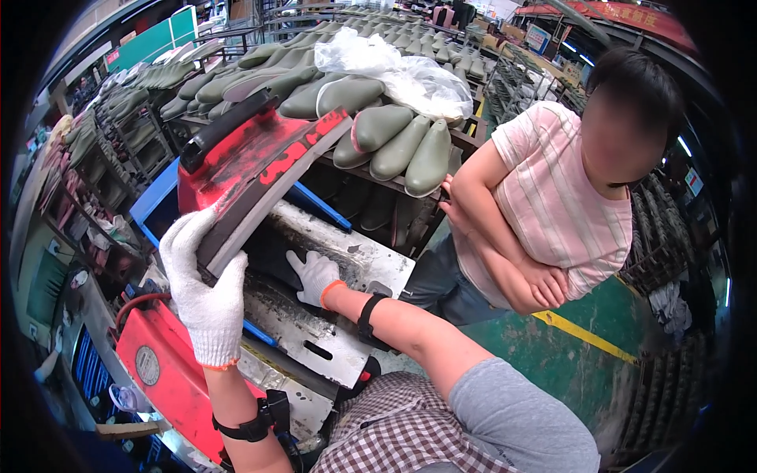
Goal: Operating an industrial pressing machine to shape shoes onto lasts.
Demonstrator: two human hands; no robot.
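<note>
My left hand (203, 296), in a white knitted glove, grips the lower edge of a raised red lid (236, 162), thumb on the near side. The lid has worn paint, a thick pale-edged rim and a black part along its top. Beneath it lies a worn, stained metal bed (335, 248) with a dark recess. My right hand (318, 277), gloved too, reaches into this bed, its fingers apart and resting by a dark piece (274, 264) whose kind I cannot make out. Part of that dark piece is hidden by the lid and the left glove.
A red machine housing (162, 366) stands at the lower left. Behind the lid, racks hold many olive-green shoe lasts (394, 150), with clear plastic sheeting (394, 71) on top. A co-worker (564, 205) in a striped shirt stands close on the right, arms crossed.
</note>
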